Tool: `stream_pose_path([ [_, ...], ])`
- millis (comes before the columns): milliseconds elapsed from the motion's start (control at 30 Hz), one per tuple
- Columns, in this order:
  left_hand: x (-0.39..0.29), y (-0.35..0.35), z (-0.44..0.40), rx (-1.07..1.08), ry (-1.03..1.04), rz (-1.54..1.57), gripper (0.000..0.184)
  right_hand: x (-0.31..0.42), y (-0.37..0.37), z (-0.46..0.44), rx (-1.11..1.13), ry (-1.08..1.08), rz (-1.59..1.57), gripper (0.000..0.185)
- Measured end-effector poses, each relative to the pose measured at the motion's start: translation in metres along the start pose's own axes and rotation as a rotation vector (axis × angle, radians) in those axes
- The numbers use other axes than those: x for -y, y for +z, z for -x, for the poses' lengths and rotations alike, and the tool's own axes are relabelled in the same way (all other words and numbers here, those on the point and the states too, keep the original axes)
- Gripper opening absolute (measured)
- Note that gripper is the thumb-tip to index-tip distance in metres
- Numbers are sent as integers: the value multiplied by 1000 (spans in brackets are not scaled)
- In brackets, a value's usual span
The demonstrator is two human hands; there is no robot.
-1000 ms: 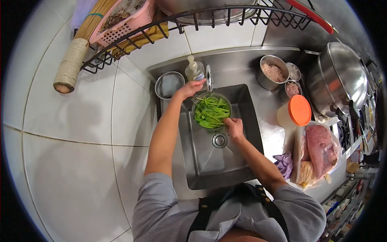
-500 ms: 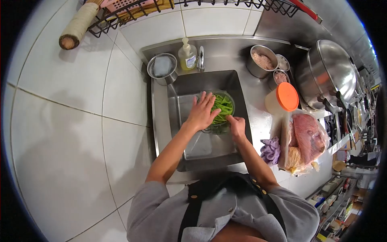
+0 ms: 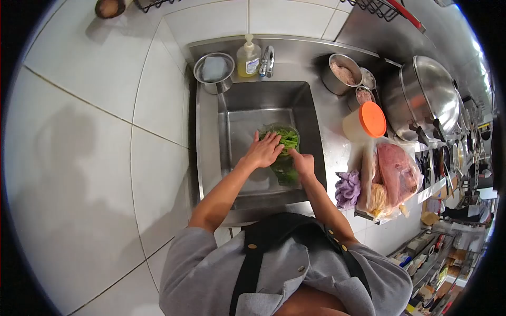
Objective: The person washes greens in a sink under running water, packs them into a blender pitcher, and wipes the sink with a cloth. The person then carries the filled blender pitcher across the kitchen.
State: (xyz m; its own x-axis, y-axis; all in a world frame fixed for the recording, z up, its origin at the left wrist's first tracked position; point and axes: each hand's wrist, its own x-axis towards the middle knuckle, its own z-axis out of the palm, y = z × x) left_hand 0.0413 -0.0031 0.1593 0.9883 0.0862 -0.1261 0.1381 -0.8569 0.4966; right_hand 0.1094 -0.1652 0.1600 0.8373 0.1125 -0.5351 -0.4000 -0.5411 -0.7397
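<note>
Within the steel sink (image 3: 247,117), a clear bowl (image 3: 285,176) of cut green vegetables (image 3: 289,137) is tilted, its see-through side facing me. My left hand (image 3: 264,151) lies over the greens at the bowl's mouth, fingers stretched out and slightly spread. On the right side, the fingers of my right hand (image 3: 302,163) are closed on the bowl's edge, thumb toward the greens. Part of the greens and rim is hidden beneath my left hand.
Behind the sink stand a tap (image 3: 268,62), a soap bottle (image 3: 249,59) and a metal bowl (image 3: 225,85). To the right are an orange-lidded tub (image 3: 354,126), a metal container of minced meat (image 3: 343,73), a large steel pot (image 3: 416,100), bagged meat (image 3: 396,176) and a purple cloth (image 3: 348,189).
The bowl has tipped toward me, so more of its clear side shows. Both hands have come slightly nearer to me with it. The camera view has shifted a little.
</note>
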Motion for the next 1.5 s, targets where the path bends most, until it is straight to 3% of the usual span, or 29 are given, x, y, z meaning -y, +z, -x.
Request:
stream_pose_path([
  [233, 24, 26, 13, 51, -87, 179, 57, -11, 18, -10, -1, 4, 180, 54],
  [467, 10, 16, 18, -46, -100, 110, 56, -9, 13, -1, 50, -16, 36, 44],
  [533, 5, 10, 20, -315, 24, 153, 41, -14, 8, 2, 53, -33, -53, 40],
  [567, 3, 1, 23, -305, 28, 145, 41, -16, 4, 3, 94, -58, -178, 32],
  [633, 2, -31, 31, -566, 93, 528, 23, -17, -6, 6, 128, -77, -325, 25],
  [767, -26, -108, 53, -505, -25, 270, 13, -7, -18, 23, 149, -116, -532, 23],
  [833, -41, -126, 56, -408, 149, 77, 9, -1, -24, 32, 159, -175, -564, 24],
  [867, -51, -131, 55, -314, 137, -19, 7, 2, -24, 35, 132, -205, -580, 26],
  [1033, -75, -126, 36, -123, 49, -226, 7, -7, -20, 31, 129, -198, -709, 28],
  [1133, -92, -112, 21, 44, 5, -350, 9, -6, -23, 37, 77, -206, -718, 42],
  [1200, -99, -101, 11, 119, 3, -519, 9, -6, -30, 41, 50, -208, -533, 44],
  [1233, -97, -104, 4, 134, 8, -529, 9, -7, -32, 40, 48, -196, -547, 44],
  [1300, -95, -123, -10, 374, -98, -249, 15, -9, -38, 37, 42, -204, -488, 46],
  [1333, -95, -130, -11, 275, -136, -225, 17, -9, -40, 36, 40, -201, -499, 46],
  [1500, -122, -120, -14, 288, -124, -452, 15, -11, -43, 37, 47, -181, -532, 46],
])
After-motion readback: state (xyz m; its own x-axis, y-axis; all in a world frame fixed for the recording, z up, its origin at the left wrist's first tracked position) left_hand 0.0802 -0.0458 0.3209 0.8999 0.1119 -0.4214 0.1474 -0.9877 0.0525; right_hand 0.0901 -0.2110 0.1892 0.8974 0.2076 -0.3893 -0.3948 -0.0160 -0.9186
